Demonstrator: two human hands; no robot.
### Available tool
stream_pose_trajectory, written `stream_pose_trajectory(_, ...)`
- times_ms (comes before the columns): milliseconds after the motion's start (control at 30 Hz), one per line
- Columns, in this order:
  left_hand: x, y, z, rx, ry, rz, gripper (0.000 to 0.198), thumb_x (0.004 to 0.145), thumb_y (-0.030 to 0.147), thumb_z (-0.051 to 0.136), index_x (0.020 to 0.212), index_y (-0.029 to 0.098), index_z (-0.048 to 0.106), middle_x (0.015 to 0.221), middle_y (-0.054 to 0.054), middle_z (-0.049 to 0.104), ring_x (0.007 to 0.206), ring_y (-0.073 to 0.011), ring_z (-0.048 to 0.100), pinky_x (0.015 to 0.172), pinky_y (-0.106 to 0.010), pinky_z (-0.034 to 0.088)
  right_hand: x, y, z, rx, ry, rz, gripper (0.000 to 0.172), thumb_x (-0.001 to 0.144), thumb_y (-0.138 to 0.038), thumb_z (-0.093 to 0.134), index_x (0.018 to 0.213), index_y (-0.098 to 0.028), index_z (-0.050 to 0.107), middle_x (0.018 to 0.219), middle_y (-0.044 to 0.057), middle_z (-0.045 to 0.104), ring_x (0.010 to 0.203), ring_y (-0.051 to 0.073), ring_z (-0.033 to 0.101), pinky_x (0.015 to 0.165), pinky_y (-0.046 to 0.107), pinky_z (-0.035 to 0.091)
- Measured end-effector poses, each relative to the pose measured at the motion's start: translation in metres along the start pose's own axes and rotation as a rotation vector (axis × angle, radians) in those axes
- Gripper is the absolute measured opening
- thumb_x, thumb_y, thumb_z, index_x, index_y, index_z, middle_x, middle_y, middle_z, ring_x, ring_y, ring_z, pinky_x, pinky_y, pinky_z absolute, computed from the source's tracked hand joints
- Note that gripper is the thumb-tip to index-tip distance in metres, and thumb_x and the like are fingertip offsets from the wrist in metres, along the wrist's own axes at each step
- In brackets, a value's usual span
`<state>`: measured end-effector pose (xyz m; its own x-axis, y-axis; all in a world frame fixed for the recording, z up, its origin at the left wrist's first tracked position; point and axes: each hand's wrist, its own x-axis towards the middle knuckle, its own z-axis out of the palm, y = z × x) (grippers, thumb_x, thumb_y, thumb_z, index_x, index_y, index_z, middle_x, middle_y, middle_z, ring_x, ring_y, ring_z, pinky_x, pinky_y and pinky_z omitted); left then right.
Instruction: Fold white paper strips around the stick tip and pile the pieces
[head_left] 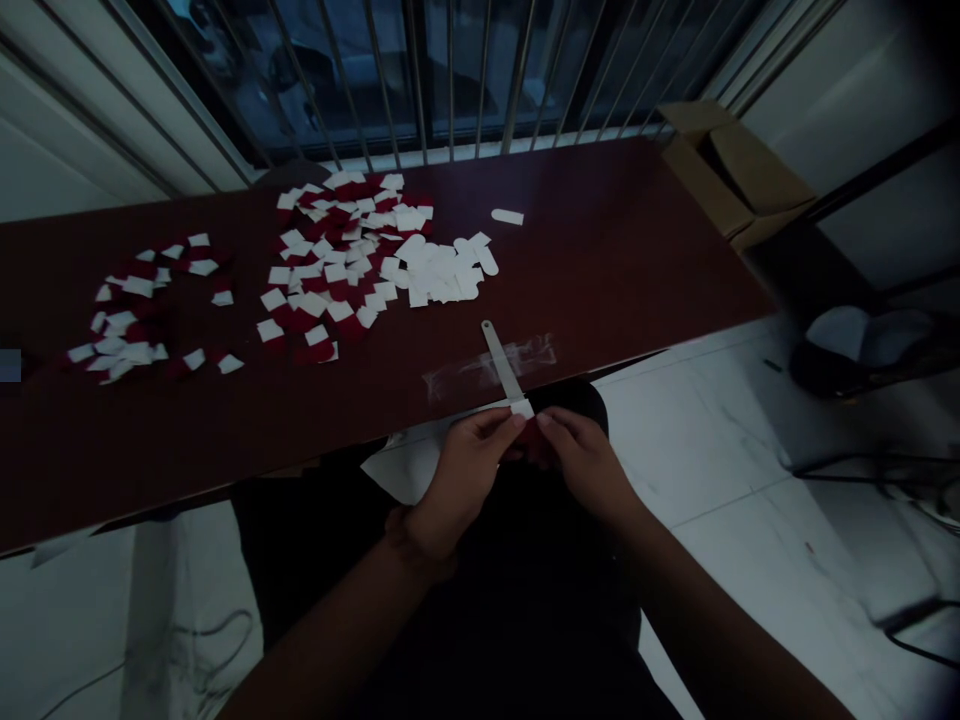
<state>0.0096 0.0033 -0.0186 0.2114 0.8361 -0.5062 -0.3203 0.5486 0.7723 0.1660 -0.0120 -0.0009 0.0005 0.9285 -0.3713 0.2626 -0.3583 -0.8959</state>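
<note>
Just off the table's near edge, my left hand (471,455) and my right hand (583,455) pinch a small red piece with a white end (523,408) between thumbs and fingers. The red part looks like cloth and is mostly covered by my fingers. A flat grey ruler (501,358) with a hole in its far end lies on the table, and its near end reaches the white end of the piece. Chalky white smears (536,352) mark the tabletop around the ruler. Beyond it is a heap of white round-ended cards (441,272), with one white card (508,216) apart from them.
Many red-and-white pieces (322,270) cover the middle of the dark red table (615,230). A second group of them (124,345) lies to the left. An open cardboard box (724,185) stands at the right end. Window bars (450,90) rise behind the table.
</note>
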Motion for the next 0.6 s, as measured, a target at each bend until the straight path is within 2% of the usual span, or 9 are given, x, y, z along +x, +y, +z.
stream_pose_trajectory(67, -0.001, 0.002, -0.001, 0.038, -0.048, 0.024, 0.021, 0.088, 0.035, 0.077, 0.098, 0.017, 0.080, 0.086, -0.002, 0.074, 0.075, -0.0118, 0.066, 0.075, -0.026, 0.055, -0.003, 0.000, 0.002, 0.048, -0.061, 0.018, 0.053, 0.102, -0.060, 0.051, 0.068, -0.021, 0.064, 0.064, 0.002, 0.063, 0.062, 0.018, 0.058, 0.063, 0.031, 0.045)
stream_pose_trajectory(133, -0.001, 0.003, -0.001, 0.018, -0.100, 0.008, 0.024, 0.090, 0.036, 0.074, 0.104, 0.018, 0.080, 0.077, 0.001, 0.069, 0.068, -0.0111, 0.063, 0.070, -0.027, 0.053, -0.005, -0.002, 0.004, 0.100, -0.109, 0.029, 0.056, 0.101, -0.063, 0.052, 0.068, -0.021, 0.066, 0.065, 0.004, 0.066, 0.063, 0.019, 0.061, 0.065, 0.032, 0.048)
stream_pose_trajectory(267, -0.001, 0.003, 0.001, -0.113, -0.212, -0.027, 0.033, 0.093, 0.039, 0.068, 0.116, 0.017, 0.078, 0.065, 0.005, 0.055, 0.053, -0.0100, 0.056, 0.059, -0.028, 0.049, -0.007, -0.006, 0.008, 0.229, -0.161, 0.069, 0.044, 0.099, -0.059, 0.058, 0.080, -0.021, 0.070, 0.063, 0.002, 0.067, 0.059, 0.017, 0.061, 0.062, 0.031, 0.049)
stream_pose_trajectory(367, 0.000, 0.000, 0.002, -0.190, -0.233, -0.039, 0.035, 0.093, 0.038, 0.067, 0.118, 0.017, 0.078, 0.065, 0.006, 0.049, 0.050, -0.0099, 0.055, 0.057, -0.029, 0.049, -0.007, -0.006, 0.010, 0.320, -0.170, 0.090, 0.038, 0.099, -0.054, 0.059, 0.083, -0.021, 0.069, 0.061, 0.001, 0.067, 0.056, 0.015, 0.059, 0.059, 0.029, 0.047)
stream_pose_trajectory(500, 0.001, -0.001, 0.002, -0.231, -0.227, -0.099, 0.036, 0.090, 0.038, 0.068, 0.119, 0.018, 0.076, 0.065, 0.006, 0.047, 0.050, -0.0111, 0.055, 0.057, -0.030, 0.050, -0.007, -0.003, 0.013, 0.376, -0.185, 0.121, 0.036, 0.100, -0.052, 0.057, 0.083, -0.021, 0.067, 0.059, 0.000, 0.065, 0.054, 0.015, 0.058, 0.056, 0.029, 0.045)
stream_pose_trajectory(600, 0.003, 0.000, 0.002, -0.258, -0.268, -0.134, 0.038, 0.090, 0.037, 0.064, 0.120, 0.018, 0.075, 0.063, 0.006, 0.047, 0.047, -0.0123, 0.055, 0.056, -0.031, 0.051, -0.006, 0.002, 0.015, 0.412, -0.209, 0.116, 0.036, 0.101, -0.051, 0.054, 0.084, -0.021, 0.065, 0.059, 0.000, 0.065, 0.054, 0.015, 0.057, 0.056, 0.029, 0.044)
